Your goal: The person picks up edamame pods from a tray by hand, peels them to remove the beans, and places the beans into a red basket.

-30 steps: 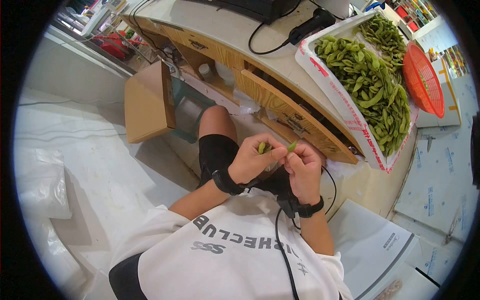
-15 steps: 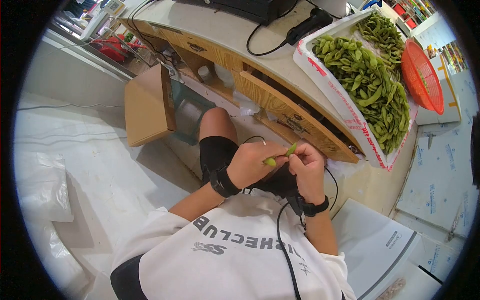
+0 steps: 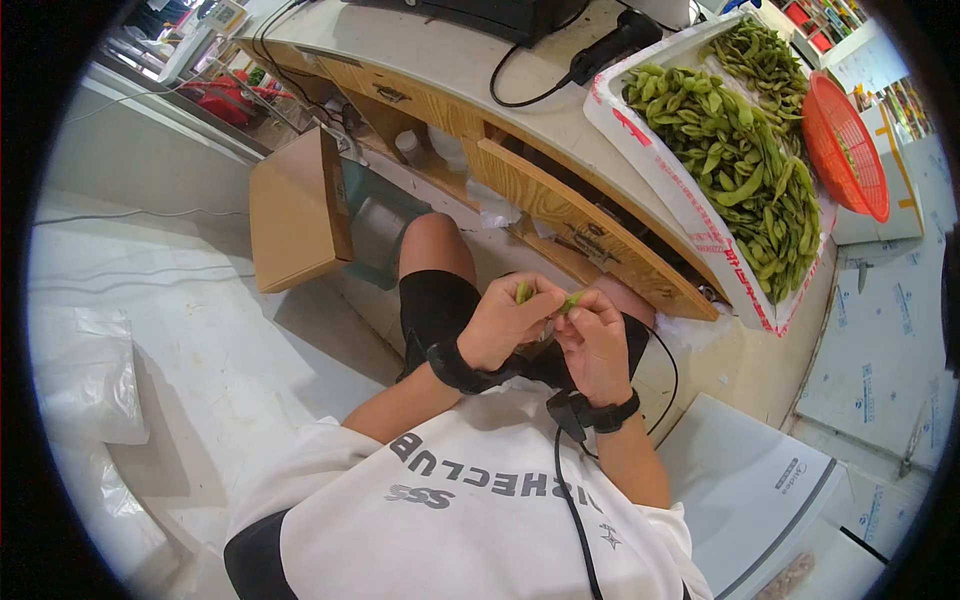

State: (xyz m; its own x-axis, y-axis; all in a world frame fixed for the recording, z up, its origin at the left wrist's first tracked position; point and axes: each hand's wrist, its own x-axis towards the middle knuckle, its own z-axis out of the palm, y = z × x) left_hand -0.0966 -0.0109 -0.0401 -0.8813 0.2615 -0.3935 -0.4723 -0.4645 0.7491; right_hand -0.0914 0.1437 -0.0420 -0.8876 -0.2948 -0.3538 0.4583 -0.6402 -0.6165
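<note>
Above my lap my two hands meet around a green soybean pod (image 3: 571, 302). My left hand (image 3: 503, 322) is closed, its thumb and fingers pinching one end of the pod. More green, looking like another pod (image 3: 523, 291), shows tucked among the left fingers. From the other side, my right hand (image 3: 594, 340) pinches the same pod between thumb and forefinger. The fingers partly cover the pod, so whether it is split cannot be made out. On the counter to the right, a white foam box (image 3: 665, 170) holds a heap of soybean pods (image 3: 740, 150).
A red plastic basket (image 3: 845, 150) leans at the box's right side. Below the counter (image 3: 450, 50) a wooden drawer (image 3: 590, 225) stands pulled out near my knees. A cardboard box (image 3: 295, 210) is at the left, and a barcode scanner (image 3: 615, 45) lies on the counter.
Both hands have shifted slightly left and closer to each other. The pod between them now sits lower among the fingertips, and the left hand has turned, its fingers pointing more upward.
</note>
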